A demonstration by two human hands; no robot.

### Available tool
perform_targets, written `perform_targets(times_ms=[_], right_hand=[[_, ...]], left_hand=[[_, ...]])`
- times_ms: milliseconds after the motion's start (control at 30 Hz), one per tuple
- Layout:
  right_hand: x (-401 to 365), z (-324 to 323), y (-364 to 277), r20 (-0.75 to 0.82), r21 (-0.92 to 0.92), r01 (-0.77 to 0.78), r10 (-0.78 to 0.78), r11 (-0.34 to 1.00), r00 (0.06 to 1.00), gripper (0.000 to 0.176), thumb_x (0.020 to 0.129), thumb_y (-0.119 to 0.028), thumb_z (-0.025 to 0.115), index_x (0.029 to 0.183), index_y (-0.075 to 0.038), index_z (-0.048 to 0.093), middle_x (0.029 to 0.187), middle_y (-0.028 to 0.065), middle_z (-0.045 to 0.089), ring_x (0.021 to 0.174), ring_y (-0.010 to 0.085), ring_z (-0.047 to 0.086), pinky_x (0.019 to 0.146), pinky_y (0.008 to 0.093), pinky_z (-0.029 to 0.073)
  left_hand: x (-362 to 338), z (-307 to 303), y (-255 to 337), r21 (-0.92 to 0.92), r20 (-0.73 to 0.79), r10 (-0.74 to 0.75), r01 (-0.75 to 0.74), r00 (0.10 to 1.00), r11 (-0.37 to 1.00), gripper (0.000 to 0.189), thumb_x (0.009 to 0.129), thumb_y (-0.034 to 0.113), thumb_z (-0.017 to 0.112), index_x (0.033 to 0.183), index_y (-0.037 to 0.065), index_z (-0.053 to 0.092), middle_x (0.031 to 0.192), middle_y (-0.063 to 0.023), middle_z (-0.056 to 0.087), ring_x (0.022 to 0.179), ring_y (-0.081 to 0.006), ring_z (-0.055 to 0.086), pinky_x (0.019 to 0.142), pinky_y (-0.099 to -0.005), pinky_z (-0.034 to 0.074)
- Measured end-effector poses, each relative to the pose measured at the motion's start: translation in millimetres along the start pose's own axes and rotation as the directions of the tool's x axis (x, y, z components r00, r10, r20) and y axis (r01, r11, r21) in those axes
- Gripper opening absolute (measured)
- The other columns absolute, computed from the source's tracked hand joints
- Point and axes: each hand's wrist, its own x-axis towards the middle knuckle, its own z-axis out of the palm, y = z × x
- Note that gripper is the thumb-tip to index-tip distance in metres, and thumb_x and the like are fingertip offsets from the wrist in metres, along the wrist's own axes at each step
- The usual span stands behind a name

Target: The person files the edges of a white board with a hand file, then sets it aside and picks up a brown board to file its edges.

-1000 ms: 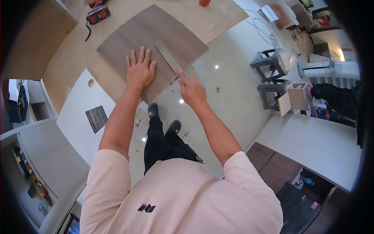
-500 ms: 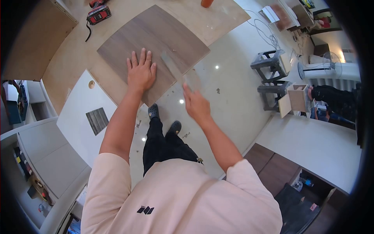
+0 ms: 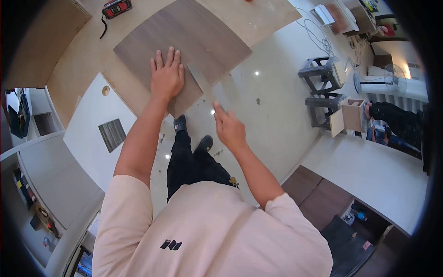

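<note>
My left hand (image 3: 167, 77) lies flat with spread fingers on a brown wood-grain board (image 3: 203, 34). In my right hand (image 3: 230, 128) is a long flat grey file (image 3: 198, 76), smeared by motion, with the index finger stretched along it. Its far part reaches over the board's right edge, near a corner cut-out. The handle is mostly hidden in my fist. Under the board spreads a light plywood worktop (image 3: 87, 60).
A white panel (image 3: 90, 104) with a round hole leans at the left, a grey striped piece (image 3: 112, 135) on it. A red-black cordless tool (image 3: 116, 8) lies at the top. Dark step stools (image 3: 323, 74), a fan (image 3: 392, 83) and another person's leg (image 3: 394, 114) are at right.
My right hand has drawn slightly back and left, with the file shifting along the board's edge. My left hand stays on the board. The view has tilted slightly.
</note>
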Motion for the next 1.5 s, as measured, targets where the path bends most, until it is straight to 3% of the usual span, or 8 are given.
perform_targets(times_ms=[133,333,433,700,1000,1200,1400,1500], right_hand=[[54,-1,-10,-0.063,-0.034,0.021,-0.023,0.999,0.998,0.040,0.100,-0.032,0.058,0.140,-0.032,0.057,0.076,0.0104,0.056,0.066,0.0355,0.061,0.058,0.0462,0.051],[-4,-7,-9,0.062,0.008,-0.018,0.017,1.000,0.998,0.039,0.100,-0.032,0.057,0.139,-0.031,0.058,0.079,0.0120,0.057,0.068,0.0368,0.062,0.060,0.0487,0.050],[42,-1,-12,-0.058,-0.026,-0.007,0.006,1.000,0.998,0.040,0.100,-0.032,0.057,0.140,-0.032,0.057,0.080,0.0128,0.056,0.069,0.0365,0.062,0.060,0.0486,0.050],[1,-2,-7,0.007,-0.015,0.030,-0.030,0.999,1.000,0.040,0.099,-0.033,0.058,0.139,-0.034,0.057,0.077,0.0093,0.055,0.062,0.0344,0.061,0.055,0.0476,0.050],[6,5,-12,-0.002,0.006,0.050,-0.050,0.999,0.999,0.040,0.099,-0.032,0.059,0.139,-0.034,0.057,0.079,0.0101,0.057,0.064,0.0355,0.062,0.056,0.0477,0.050],[66,-6,8,-0.084,-0.035,-0.010,0.007,0.999,0.996,0.042,0.100,-0.036,0.056,0.142,-0.036,0.054,0.081,0.0114,0.056,0.067,0.0365,0.063,0.060,0.0489,0.052],[-1,-27,26,0.048,0.005,-0.058,0.058,0.998,0.997,0.040,0.101,-0.037,0.054,0.140,-0.034,0.056,0.084,0.0115,0.060,0.072,0.0364,0.064,0.063,0.0485,0.052],[17,-23,29,0.049,-0.035,-0.038,0.040,0.999,0.998,0.039,0.101,-0.036,0.055,0.140,-0.034,0.056,0.083,0.0108,0.059,0.071,0.0364,0.064,0.063,0.0476,0.052]], left_hand=[[1,3,-2,0.014,-0.013,0.011,-0.010,1.000,1.000,0.052,0.104,0.035,0.038,0.151,0.016,0.044,0.161,-0.0047,0.036,0.149,-0.0398,0.026,0.123,-0.0529,0.017],[-3,6,-2,-0.047,-0.039,0.002,-0.004,0.999,0.999,0.050,0.103,0.031,0.041,0.150,0.013,0.045,0.160,-0.0065,0.037,0.149,-0.0383,0.027,0.123,-0.0504,0.019],[1,6,-5,-0.053,-0.050,0.006,-0.009,0.999,0.999,0.051,0.103,0.029,0.041,0.149,0.009,0.045,0.159,-0.0101,0.038,0.148,-0.0376,0.028,0.123,-0.0490,0.020],[3,12,-8,-0.103,-0.098,-0.007,-0.003,0.995,0.995,0.051,0.099,0.019,0.044,0.146,0.000,0.044,0.156,-0.0211,0.037,0.145,-0.0376,0.034,0.122,-0.0470,0.023],[-1,3,-8,-0.532,-0.174,-0.209,0.087,0.962,0.842,0.050,0.097,0.008,0.046,0.146,-0.001,0.042,0.156,-0.0214,0.036,0.144,-0.0386,0.035,0.120,-0.0449,0.030],[3,4,-10,-0.176,-0.089,-0.010,-0.006,0.996,0.984,0.052,0.102,0.023,0.045,0.148,0.001,0.041,0.159,-0.0191,0.034,0.147,-0.0379,0.031,0.121,-0.0494,0.025],[6,3,28,-0.049,0.053,-0.231,0.234,0.971,0.971,0.067,0.103,0.045,0.040,0.153,0.001,0.034,0.162,-0.0168,0.029,0.153,-0.0349,0.019,0.123,-0.0546,0.012],[3,2,31,-0.023,0.073,-0.214,0.216,0.974,0.976,0.073,0.102,0.050,0.038,0.155,0.001,0.030,0.164,-0.0160,0.025,0.154,-0.0347,0.016,0.123,-0.0532,0.010]])
